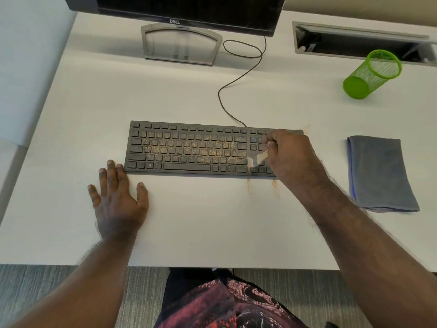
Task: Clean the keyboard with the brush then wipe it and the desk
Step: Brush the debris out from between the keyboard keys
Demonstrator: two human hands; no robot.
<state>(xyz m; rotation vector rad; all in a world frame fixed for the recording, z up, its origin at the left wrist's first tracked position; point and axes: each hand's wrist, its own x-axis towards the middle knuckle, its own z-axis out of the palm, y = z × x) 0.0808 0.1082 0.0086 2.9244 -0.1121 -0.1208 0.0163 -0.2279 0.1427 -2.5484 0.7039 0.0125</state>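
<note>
**Brushing crumbs off keyboard, right end in progress**

Left hand [117, 197] lies flat on the desk [201, 221], fingers spread and straight, fingertips just touching the keyboard's near-left corner. Looks like it's bracing the board, not gripping anything.

Keyboard [189, 150] sits mid-desk, flat, cable [236, 91] running back toward the monitor [189, 13]. Orange-brown crumbs [189, 150] are thick over the letter keys and thinner toward the right. Judgement: light, rigid plastic slab that will slide on a smooth desk if pushed sideways, so steady it at an edge or corner, not on the keys. Keys give under pressure; keep strokes light.

Brush [256, 159]: pale, small, with its head on the keys near the arrow cluster. Right hand [290, 155] pinches its thin handle with curled fingers and covers the keyboard's right end. Probably very light, with soft bristles and a stiff handle; holding near the handle top seems fine. Exact bristle shape is too blurred to tell.

Two small crumb piles [249, 185] lie on the desk just in front of the keyboard.

Grey cloth [380, 174] lies folded, well right of the keyboard, untouched. Soft and limp; grab by bunching. Green mesh cup [371, 74] lies tipped over at back right.
</note>
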